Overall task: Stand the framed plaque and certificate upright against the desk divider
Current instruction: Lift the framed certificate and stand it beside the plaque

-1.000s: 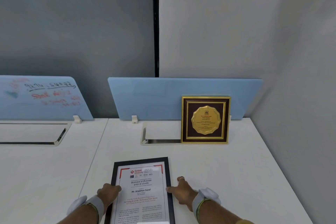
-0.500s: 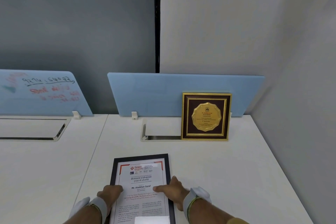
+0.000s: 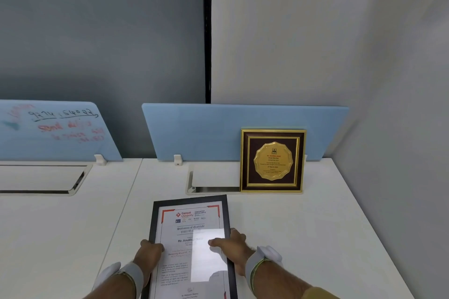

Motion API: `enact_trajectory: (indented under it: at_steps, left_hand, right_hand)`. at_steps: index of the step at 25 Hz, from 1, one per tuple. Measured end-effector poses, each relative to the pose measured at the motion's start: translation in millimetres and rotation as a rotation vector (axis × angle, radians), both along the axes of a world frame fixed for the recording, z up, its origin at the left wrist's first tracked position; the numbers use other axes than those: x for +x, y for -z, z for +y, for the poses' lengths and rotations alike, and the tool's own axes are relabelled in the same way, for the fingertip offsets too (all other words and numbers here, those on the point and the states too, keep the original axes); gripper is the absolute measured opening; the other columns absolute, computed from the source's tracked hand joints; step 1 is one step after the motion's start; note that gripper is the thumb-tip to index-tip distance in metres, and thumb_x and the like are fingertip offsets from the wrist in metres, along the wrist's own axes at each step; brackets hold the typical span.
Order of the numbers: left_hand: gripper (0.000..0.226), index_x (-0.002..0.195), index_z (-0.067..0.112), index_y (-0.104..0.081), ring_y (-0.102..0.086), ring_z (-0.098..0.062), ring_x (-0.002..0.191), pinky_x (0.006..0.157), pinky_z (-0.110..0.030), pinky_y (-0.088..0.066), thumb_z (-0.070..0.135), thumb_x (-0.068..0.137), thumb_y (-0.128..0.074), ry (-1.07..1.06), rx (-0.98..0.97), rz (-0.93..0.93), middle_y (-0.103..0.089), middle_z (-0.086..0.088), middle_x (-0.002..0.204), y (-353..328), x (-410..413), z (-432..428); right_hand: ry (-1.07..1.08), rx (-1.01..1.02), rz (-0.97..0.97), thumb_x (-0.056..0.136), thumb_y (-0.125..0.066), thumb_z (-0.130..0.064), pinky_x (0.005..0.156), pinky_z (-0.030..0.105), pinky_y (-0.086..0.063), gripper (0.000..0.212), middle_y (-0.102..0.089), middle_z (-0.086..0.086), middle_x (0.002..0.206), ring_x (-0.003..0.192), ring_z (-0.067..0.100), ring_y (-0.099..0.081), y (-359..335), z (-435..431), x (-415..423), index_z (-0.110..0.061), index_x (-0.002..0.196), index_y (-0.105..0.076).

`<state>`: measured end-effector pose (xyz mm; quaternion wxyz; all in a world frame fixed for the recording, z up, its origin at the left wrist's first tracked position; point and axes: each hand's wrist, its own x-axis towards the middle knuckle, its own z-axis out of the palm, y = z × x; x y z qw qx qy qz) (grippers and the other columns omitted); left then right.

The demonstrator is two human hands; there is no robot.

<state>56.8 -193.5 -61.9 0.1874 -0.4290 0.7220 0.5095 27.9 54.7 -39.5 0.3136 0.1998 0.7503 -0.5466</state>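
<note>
The gold-and-brown framed plaque [image 3: 273, 160] stands upright on the white desk, leaning against the blue divider [image 3: 209, 131] at its right end. The black-framed certificate [image 3: 192, 221] is near the front edge of the desk, its far end tilted up slightly. My left hand [image 3: 148, 257] grips its left edge. On the right edge sits my right hand [image 3: 233, 247], thumb on the glass and fingers curled round the frame. A bright glare patch covers part of the glass.
A recessed cable flap [image 3: 213, 178] lies in the desk just left of the plaque. A second blue divider [image 3: 56, 128] with handwriting stands at the left above another flap [image 3: 41, 178]. A white wall [image 3: 401, 153] closes the desk's right side.
Both hands have closed on the certificate's side edges. The frame has shifted toward the divider and its far end has started to lift.
</note>
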Motion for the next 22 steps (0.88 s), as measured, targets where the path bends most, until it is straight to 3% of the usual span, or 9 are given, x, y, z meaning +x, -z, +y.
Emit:
enact_trajectory:
  at_steps: [5,8,10,12,14,18,20,22]
  left_hand:
    - [0.032,0.121,-0.004,-0.053,-0.061,-0.039,0.102,0.096,-0.049,-0.051,0.005,0.091,-0.051,0.012,0.015,0.093,-0.063,-0.021,0.112,-5,-11,2]
    - [0.033,0.122,-0.001,-0.055,-0.062,-0.036,0.102,0.096,-0.048,-0.052,0.005,0.09,-0.049,0.039,0.011,0.156,-0.065,-0.019,0.114,-16,-21,5]
    - [0.034,0.125,0.002,-0.054,-0.062,-0.035,0.104,0.095,-0.046,-0.052,0.005,0.092,-0.047,0.057,0.011,0.201,-0.064,-0.017,0.119,-28,-30,7]
    - [0.037,0.13,0.006,-0.052,-0.061,-0.032,0.104,0.092,-0.043,-0.052,0.006,0.094,-0.045,0.068,0.013,0.258,-0.063,-0.015,0.122,-42,-42,9]
    - [0.038,0.132,0.009,-0.051,-0.062,-0.031,0.104,0.09,-0.041,-0.052,0.006,0.095,-0.044,0.092,0.008,0.314,-0.064,-0.013,0.122,-55,-55,10]
    - [0.037,0.135,0.013,-0.047,-0.063,-0.031,0.106,0.092,-0.045,-0.054,0.012,0.098,-0.043,0.113,0.009,0.376,-0.063,-0.009,0.124,-70,-80,11]
    - [0.042,0.14,0.015,-0.045,-0.063,-0.031,0.109,0.094,-0.048,-0.054,0.014,0.098,-0.043,0.115,0.006,0.391,-0.062,-0.009,0.126,-72,-91,8]
    - [0.045,0.144,0.016,-0.042,-0.062,-0.031,0.11,0.094,-0.048,-0.054,0.015,0.099,-0.043,0.115,0.014,0.4,-0.061,-0.008,0.128,-76,-98,8]
  right_hand:
    - [0.009,0.008,0.033,0.055,-0.079,-0.056,0.113,0.036,-0.04,0.125,-0.032,0.008,0.158,0.142,0.026,-0.041,-3,3,-11,-0.015,0.159,-0.023]
    - [0.026,0.02,0.055,0.036,-0.087,-0.068,0.107,0.042,-0.05,0.138,-0.049,0.003,0.148,0.13,0.024,-0.055,41,8,-35,-0.024,0.154,-0.033]
    - [0.053,0.013,0.095,0.029,-0.087,-0.073,0.093,0.043,-0.06,0.13,-0.061,0.001,0.134,0.115,0.022,-0.066,49,9,-54,-0.03,0.144,-0.045]
    - [0.081,-0.001,0.129,0.044,-0.085,-0.062,0.089,0.043,-0.062,0.105,-0.064,0.0,0.129,0.109,0.022,-0.069,34,9,-71,-0.032,0.139,-0.049]
    - [0.093,-0.022,0.186,0.052,-0.078,-0.056,0.092,0.043,-0.06,0.091,-0.063,0.002,0.131,0.112,0.022,-0.067,5,9,-84,-0.032,0.136,-0.051]
    - [0.073,0.009,0.271,0.067,-0.078,-0.048,0.107,0.044,-0.049,0.1,-0.045,0.005,0.148,0.132,0.027,-0.052,-65,3,-90,-0.024,0.153,-0.034]
    - [0.062,0.035,0.282,0.081,-0.076,-0.036,0.107,0.041,-0.047,0.085,-0.04,0.007,0.147,0.135,0.029,-0.048,-78,1,-95,-0.02,0.153,-0.034]
    - [0.065,0.019,0.285,0.084,-0.076,-0.031,0.104,0.041,-0.049,0.072,-0.042,0.008,0.145,0.13,0.029,-0.051,-82,1,-101,-0.026,0.146,-0.039]
